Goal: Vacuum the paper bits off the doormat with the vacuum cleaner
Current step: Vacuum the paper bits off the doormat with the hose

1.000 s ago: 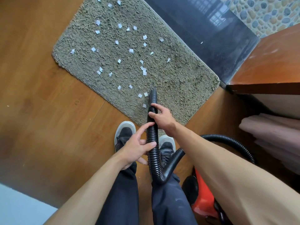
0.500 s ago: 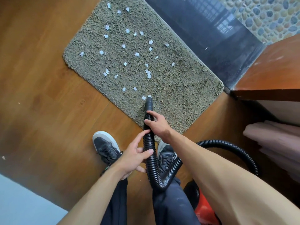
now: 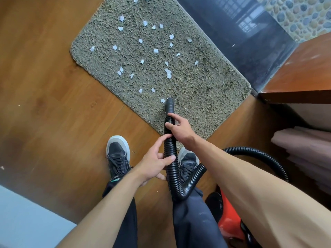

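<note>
A person stands at the near edge of a shaggy grey-green doormat (image 3: 206,90) on a wooden floor (image 3: 44,108), working the black ribbed hose (image 3: 169,145) of a vacuum cleaner (image 3: 231,222) with both bare hands; the right hand (image 3: 180,128) is wrapped over the hose just behind the smooth nozzle (image 3: 169,106), its fingers (image 3: 177,120) curled round the ribs, while the left hand (image 3: 155,162) steadies the hose lower down, thumb and index finger closed about it and the remaining fingers loose. The nozzle tip rests on the pile near the mat's front border, with one white paper scrap just beside its left side; the rest of the paper bits (image 3: 155,51) lie scattered across the middle and far part of the mat, well apart from the tip — most of the job, by the look of it, is yet to do. The red body of the cleaner sits on the floor at the person's right, the hose looping back to it past two dark shoes (image 3: 118,154). To do this step well, the tip is best kept low and close to the pile, nudged left onto the nearest scrap, then swept in slow, overlapping passes toward the far edge — a fast pass would likely scatter the light scraps or leave them caught in the long fibres; the lower hand should feed slack so the loop does not drag.
</note>
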